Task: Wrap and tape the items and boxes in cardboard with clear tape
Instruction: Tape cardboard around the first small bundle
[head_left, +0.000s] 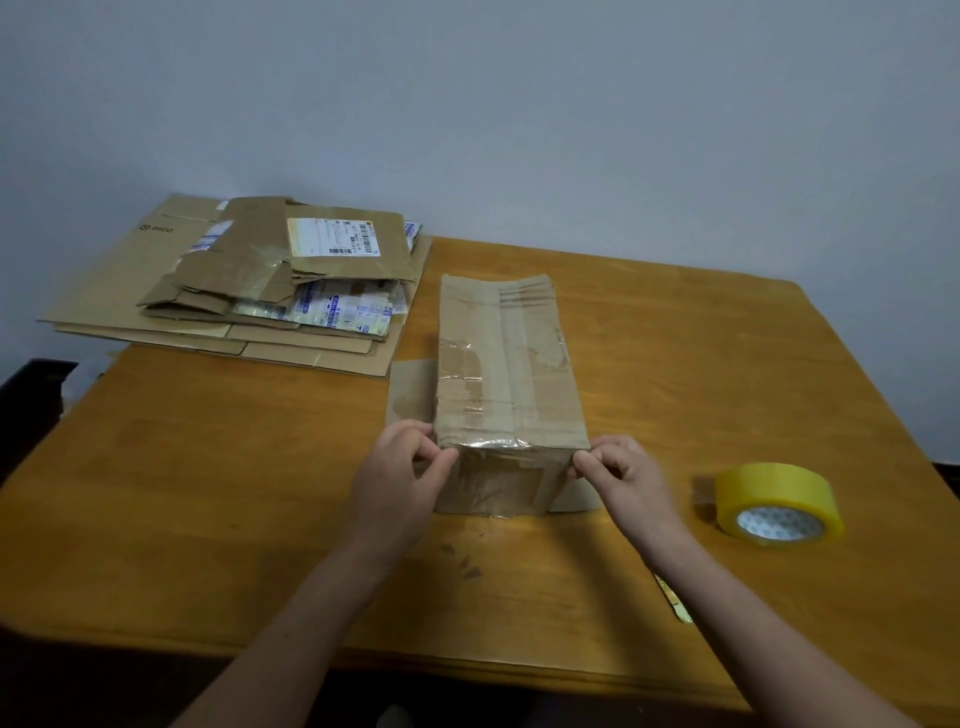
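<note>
A long parcel wrapped in brown cardboard (511, 364) lies in the middle of the wooden table, with shiny clear tape across its top and over its near end. My left hand (402, 480) pinches the near left corner of the parcel between thumb and fingers. At the near right corner, my right hand (621, 478) pinches the cardboard in the same way. A roll of yellowish clear tape (777, 504) lies on its side to the right of my right hand, apart from it.
A pile of flattened cardboard boxes (234, 280) with shipping labels fills the table's back left corner and overhangs the edge. A loose cardboard flap (410, 389) lies flat left of the parcel. A thin yellowish object (672, 597) lies by my right forearm. The wall stands behind the table (208, 493).
</note>
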